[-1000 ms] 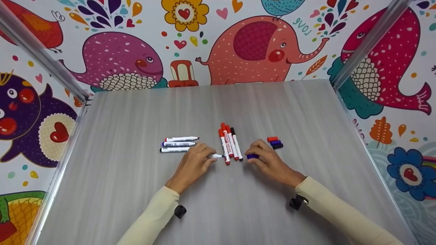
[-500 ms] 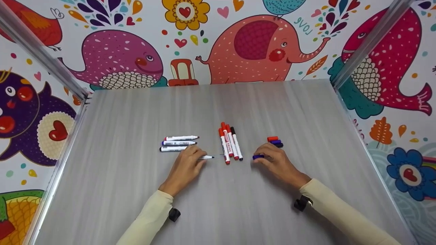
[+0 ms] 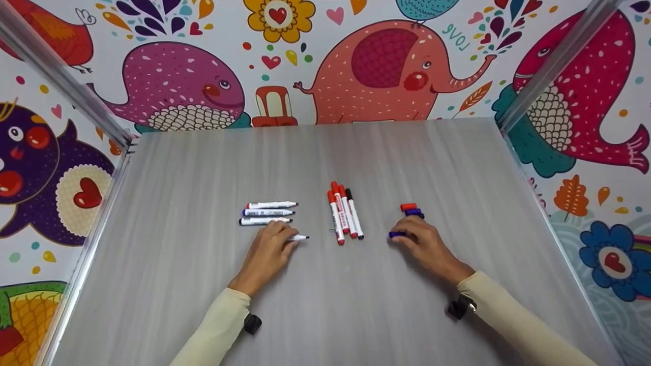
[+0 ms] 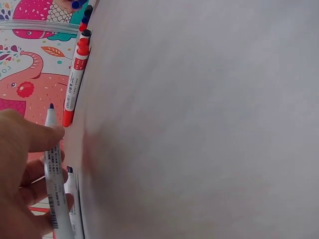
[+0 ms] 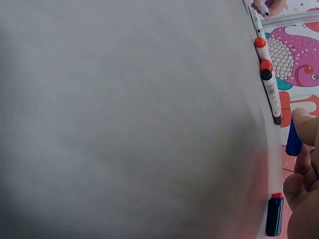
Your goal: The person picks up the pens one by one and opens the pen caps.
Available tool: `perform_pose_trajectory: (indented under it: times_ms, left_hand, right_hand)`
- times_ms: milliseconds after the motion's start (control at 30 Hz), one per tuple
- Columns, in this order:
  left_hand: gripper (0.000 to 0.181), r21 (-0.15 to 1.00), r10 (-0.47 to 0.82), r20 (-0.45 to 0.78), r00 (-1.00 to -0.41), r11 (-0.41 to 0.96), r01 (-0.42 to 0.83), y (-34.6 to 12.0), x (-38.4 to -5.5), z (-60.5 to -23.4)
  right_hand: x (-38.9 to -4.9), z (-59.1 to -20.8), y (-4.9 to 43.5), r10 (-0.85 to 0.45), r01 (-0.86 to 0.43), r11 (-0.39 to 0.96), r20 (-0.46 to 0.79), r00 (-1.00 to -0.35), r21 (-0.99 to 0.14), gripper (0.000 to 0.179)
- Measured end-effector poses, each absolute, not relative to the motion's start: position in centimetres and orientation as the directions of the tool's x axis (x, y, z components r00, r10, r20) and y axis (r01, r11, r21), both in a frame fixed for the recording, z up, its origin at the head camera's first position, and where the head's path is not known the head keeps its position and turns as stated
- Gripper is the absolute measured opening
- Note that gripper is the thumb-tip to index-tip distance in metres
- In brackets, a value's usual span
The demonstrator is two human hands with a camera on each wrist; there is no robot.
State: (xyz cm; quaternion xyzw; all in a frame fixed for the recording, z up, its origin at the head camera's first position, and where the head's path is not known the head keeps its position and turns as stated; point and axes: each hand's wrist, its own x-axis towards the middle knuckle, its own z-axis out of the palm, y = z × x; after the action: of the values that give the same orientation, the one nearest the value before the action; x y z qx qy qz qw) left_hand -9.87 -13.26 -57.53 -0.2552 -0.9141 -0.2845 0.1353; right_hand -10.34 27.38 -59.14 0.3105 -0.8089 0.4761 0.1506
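My left hand (image 3: 267, 251) pinches an uncapped white marker (image 4: 56, 174) with a dark blue tip, just below a row of uncapped markers (image 3: 269, 213) on the left. Its thumb and curled fingers lie around the barrel in the left wrist view. My right hand (image 3: 427, 246) holds a blue marker cap (image 5: 294, 137) between thumb and fingers, a little below several loose caps (image 3: 409, 207), one red and others blue and black. The black cap (image 5: 274, 217) shows clearly in the right wrist view but is covered by the hand in the head view.
Between the hands lies a group of capped markers (image 3: 343, 211), red ones and a black one, side by side on the grey table (image 3: 325, 305). A small ink mark (image 3: 332, 230) is on the tabletop by them. Patterned walls (image 3: 178, 81) enclose the back and sides.
Both hands have drawn apart: the left moved left with the marker, the right moved right with the blue cap. The capped markers in the middle have stayed put.
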Motion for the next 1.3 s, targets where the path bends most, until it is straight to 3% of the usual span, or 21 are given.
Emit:
perform_pose_trajectory:
  times_ms: [1300]
  left_hand:
    - [0.016, 0.388, 0.317, 0.423, -0.849, 0.784, 0.485, -15.4, -10.7, -59.1]
  right_hand:
    - [-11.2, -60.5, 31.9, -0.235, -0.494, 0.517, 0.439, -0.867, -0.700, 0.025]
